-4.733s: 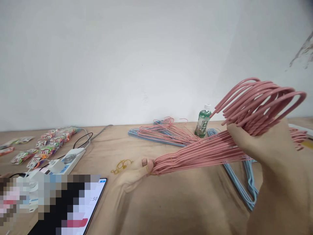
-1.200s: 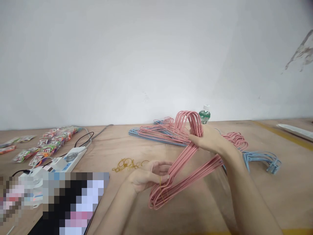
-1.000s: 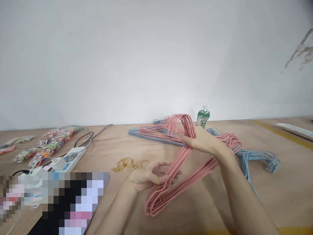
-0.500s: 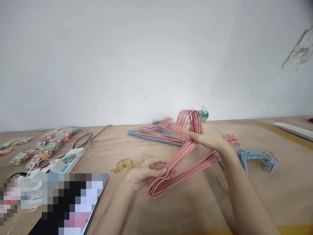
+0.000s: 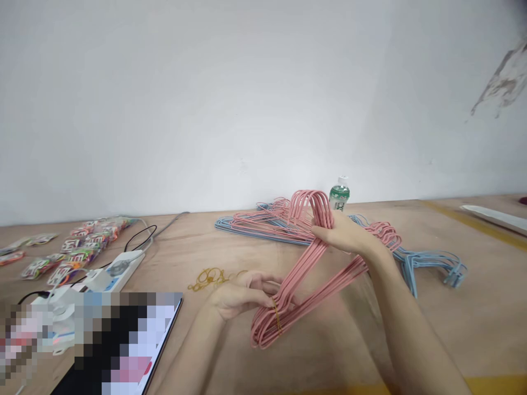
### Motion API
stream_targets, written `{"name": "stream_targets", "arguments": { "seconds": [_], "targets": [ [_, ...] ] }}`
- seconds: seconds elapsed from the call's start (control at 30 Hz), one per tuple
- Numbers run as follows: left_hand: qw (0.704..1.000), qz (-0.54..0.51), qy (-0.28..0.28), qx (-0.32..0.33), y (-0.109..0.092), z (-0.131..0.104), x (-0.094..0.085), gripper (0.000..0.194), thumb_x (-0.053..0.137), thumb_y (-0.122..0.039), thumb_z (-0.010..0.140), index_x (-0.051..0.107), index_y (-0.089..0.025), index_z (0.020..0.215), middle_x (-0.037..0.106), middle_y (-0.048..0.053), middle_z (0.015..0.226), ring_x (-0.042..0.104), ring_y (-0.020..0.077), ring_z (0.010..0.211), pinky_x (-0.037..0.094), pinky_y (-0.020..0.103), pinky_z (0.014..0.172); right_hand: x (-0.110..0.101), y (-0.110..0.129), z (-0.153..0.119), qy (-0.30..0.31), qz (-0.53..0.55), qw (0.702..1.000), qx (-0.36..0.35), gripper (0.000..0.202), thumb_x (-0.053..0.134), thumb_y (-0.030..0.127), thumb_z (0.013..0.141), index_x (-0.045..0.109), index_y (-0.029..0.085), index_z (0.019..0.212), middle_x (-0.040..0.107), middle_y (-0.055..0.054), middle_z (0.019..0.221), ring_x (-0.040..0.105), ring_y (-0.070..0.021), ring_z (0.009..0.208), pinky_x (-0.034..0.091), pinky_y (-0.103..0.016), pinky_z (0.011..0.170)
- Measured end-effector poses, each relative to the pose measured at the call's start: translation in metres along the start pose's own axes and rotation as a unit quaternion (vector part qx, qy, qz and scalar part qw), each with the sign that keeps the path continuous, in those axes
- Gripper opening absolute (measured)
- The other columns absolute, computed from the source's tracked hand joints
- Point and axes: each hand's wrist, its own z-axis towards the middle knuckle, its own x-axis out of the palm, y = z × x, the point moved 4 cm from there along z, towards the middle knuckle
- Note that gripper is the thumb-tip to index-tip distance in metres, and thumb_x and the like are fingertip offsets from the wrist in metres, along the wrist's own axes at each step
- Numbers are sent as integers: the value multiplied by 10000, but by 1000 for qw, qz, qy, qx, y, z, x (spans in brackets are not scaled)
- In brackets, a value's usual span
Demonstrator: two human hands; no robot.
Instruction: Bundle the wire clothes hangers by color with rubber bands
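A bundle of pink hangers (image 5: 302, 269) is held up over the wooden table, its hooks at the top and one corner low at the left. My right hand (image 5: 346, 233) is wrapped round the necks below the hooks. My left hand (image 5: 249, 293) is at the lower left corner, thumb on the hangers beside a yellow rubber band (image 5: 276, 316) that goes round that corner; some of its fingers are hidden behind the wires. Loose yellow rubber bands (image 5: 209, 278) lie on the table left of the bundle.
Blue and pink hangers (image 5: 263, 225) lie behind the bundle, more blue hangers (image 5: 428, 260) to the right. A green-labelled bottle (image 5: 340, 193) stands near the wall. At left are colourful packets (image 5: 88, 241), a power strip (image 5: 125, 269), cables and a blurred screen (image 5: 135, 340).
The pink bundle's hooks have moved slightly left and down with my right hand, and its lower corner has dropped a little. More of the bottle shows.
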Motion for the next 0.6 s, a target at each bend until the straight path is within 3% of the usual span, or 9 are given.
{"name": "stream_targets", "arguments": {
  "seconds": [0.1,0.2,0.33,0.47,0.6],
  "targets": [
    [997,57,-50,1,-2,-1,-2,475,720,-160,696,622,-172,1160,687,110,1113,618,220,1039,442,324,886,-2,-3,1,-7,-8,1000,0,227,449,271,732,292,217,576,360,46,555,343,-116,529,236,-252,501],
    [975,166,-146,9,-4,-4,-12,427,731,-295,719,637,-198,1124,652,83,1158,582,215,1077,424,327,917,-8,-7,1,-26,-25,999,24,239,456,284,738,296,216,573,373,46,546,337,-114,528,244,-256,510],
    [928,255,-270,26,-7,-9,-23,328,649,-470,765,638,-209,962,662,26,947,595,185,864,440,277,738,-16,-17,-1,-47,-56,994,75,245,443,323,771,336,215,578,399,36,552,360,-125,543,254,-264,529],
    [905,297,-305,27,-15,-12,-16,312,562,-524,815,601,-215,812,601,-18,782,551,155,751,393,246,650,-19,-24,0,-64,-69,991,92,240,414,329,787,338,217,590,406,28,578,378,-134,558,258,-269,535],
    [912,287,-292,35,-20,-10,-6,333,531,-520,843,617,-208,920,636,10,895,587,170,842,437,263,729,-20,-27,2,-79,-73,989,98,210,421,294,757,305,221,598,388,29,579,363,-132,547,249,-277,523]
  ]
}}
